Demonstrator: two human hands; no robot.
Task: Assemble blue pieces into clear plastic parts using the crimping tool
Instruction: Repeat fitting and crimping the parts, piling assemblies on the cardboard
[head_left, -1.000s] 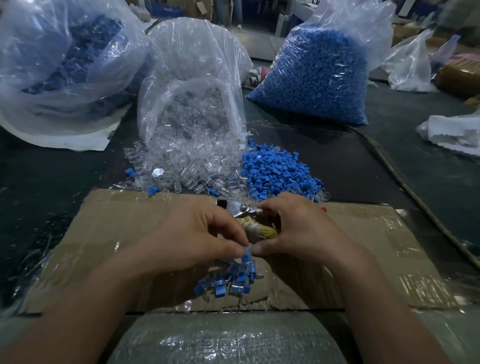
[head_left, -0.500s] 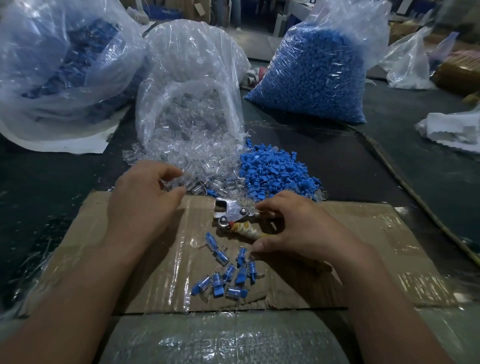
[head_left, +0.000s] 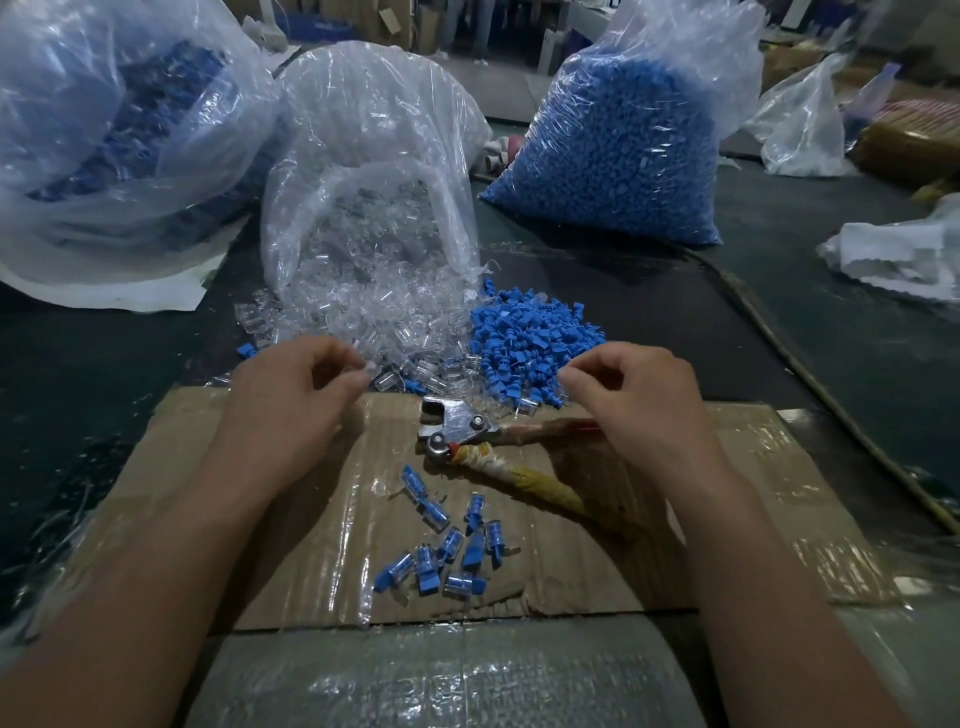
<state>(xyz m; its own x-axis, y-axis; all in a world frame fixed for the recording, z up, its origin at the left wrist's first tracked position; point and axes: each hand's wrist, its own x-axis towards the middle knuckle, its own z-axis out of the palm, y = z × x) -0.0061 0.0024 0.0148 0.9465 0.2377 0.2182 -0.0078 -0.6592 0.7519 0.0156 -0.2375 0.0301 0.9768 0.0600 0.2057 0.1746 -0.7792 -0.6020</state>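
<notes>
Presently: left hand, fingers curled over the clear parts; right hand, curled at the blue pieces; whether either pinches anything, cannot tell. Crimping tool lies between them on cardboard. Assembled pieces scattered nearer.

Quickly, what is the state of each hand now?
Left hand: curled at the clear parts; grip cannot be told.
Right hand: curled at the blue pieces; grip cannot be told.
</notes>
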